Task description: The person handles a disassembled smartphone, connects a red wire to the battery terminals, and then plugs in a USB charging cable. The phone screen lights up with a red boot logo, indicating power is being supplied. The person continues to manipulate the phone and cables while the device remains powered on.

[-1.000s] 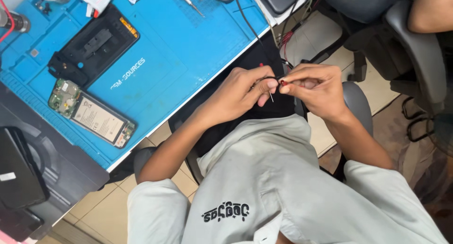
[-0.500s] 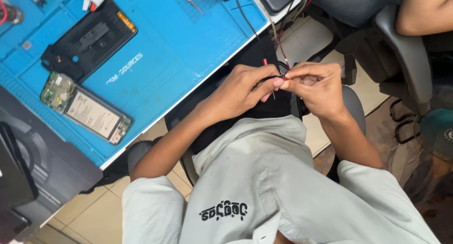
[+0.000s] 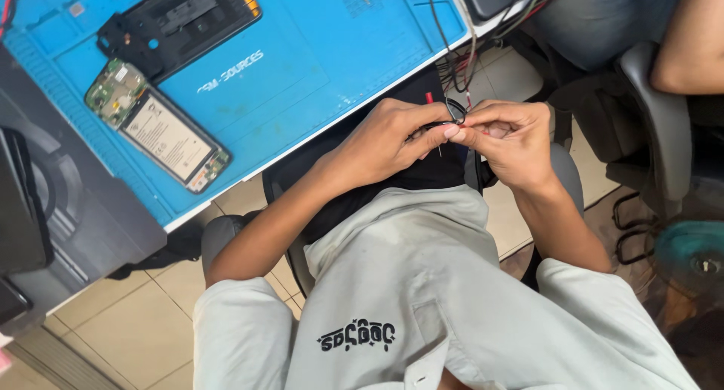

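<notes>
since the earlier frames the view has been shifted, so that the blue mat (image 3: pixel 317 81) and the opened phone (image 3: pixel 158 126) are now being seen further to the right and lower, while both hands have been kept together in the same pinching pose above the lap. the left hand (image 3: pixel 388 141) is being held with its forearm angled up from the lower left, wrist slightly bent, fingers curled and thumb pressed against the fingertips of the other hand. the right hand (image 3: pixel 513 145) is being brought in from the right, fingers bent inward and closed into a pinch. a thin black wire (image 3: pixel 451 120) is being gripped between the two sets of fingertips, just off the edge of the mat and over the dark seat; a fine straight end is being seen pointing down below the pinch, and a small red tip (image 3: pixel 429 98) is showing just above the left knuckles. a black phone back cover (image 3: pixel 177 24) is lying on the mat well apart from the hands. another person's bare arm (image 3: pixel 690 43) is being seen at the upper right.
</notes>
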